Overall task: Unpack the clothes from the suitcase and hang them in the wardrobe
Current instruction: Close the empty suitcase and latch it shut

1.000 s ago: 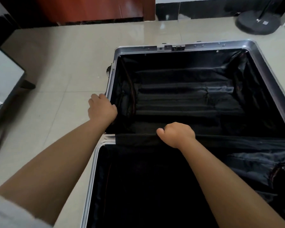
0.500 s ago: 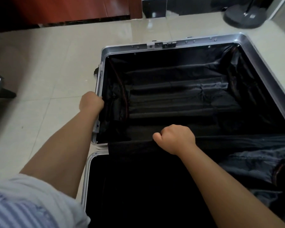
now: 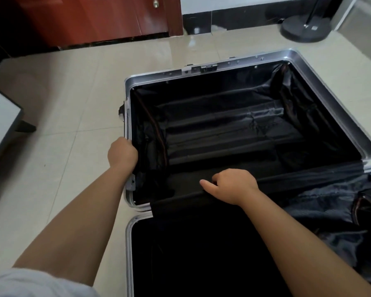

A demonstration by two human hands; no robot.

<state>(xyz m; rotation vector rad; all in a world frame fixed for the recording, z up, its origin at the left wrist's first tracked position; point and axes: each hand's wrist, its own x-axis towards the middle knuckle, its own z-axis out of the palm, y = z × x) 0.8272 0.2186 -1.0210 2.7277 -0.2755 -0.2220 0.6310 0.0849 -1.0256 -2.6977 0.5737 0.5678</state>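
The left hand [image 3: 122, 154] grips the suitcase [image 3: 334, 86] rim, the right hand [image 3: 231, 186] pinches limp, light black fabric [image 3: 180, 202], likely best gathered in bunches.

A glossy floor of large pale beige tiles [image 3: 77, 86] filled the room. At the far side stood a reddish-brown wooden door [image 3: 99, 18] with a small round metal knob [image 3: 156, 3]. A black skirting strip [image 3: 240, 20] ran along the white wall beside it. A round dark grey stand base [image 3: 304, 30] sat at the far right. A white-topped, dark-edged table [image 3: 2, 121] stood at the left.
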